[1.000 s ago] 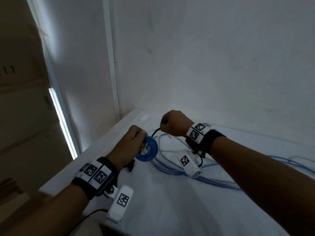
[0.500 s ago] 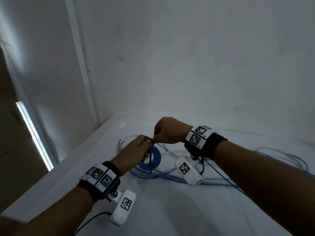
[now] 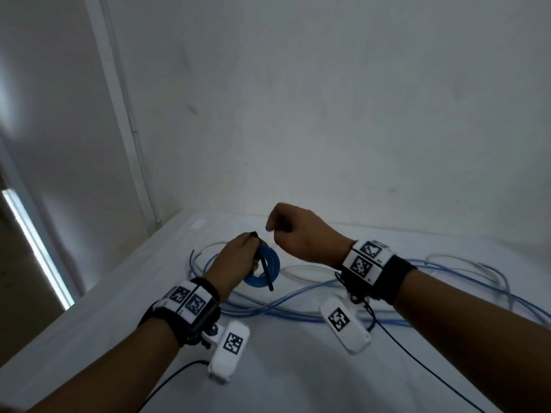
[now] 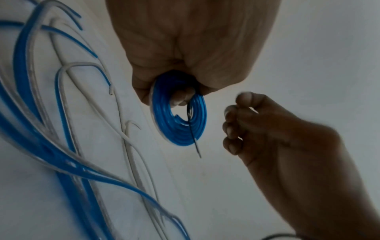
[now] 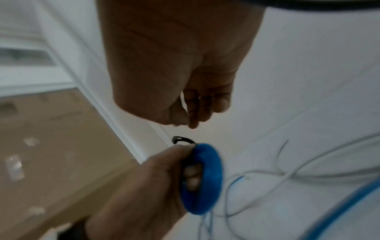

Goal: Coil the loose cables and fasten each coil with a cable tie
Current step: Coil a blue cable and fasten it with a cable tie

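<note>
Above the desk point(image 3: 89, 323) our left hand point(image 3: 235, 260) pinches the blue coil point(image 3: 268, 268), black cable tie point(image 3: 266, 272) threaded through; the right hand point(image 3: 301, 231) hovers beside it, curled (holding nothing). We should feed the tail into the head, then pull snug.

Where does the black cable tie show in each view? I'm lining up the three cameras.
Head: black cable tie hangs across the blue coil, centre.
Left wrist: centre, through the coil's hole, tip pointing down.
Right wrist: its head pokes up above the coil, centre.
Shared landmark: the left hand gripping the coil.
</note>
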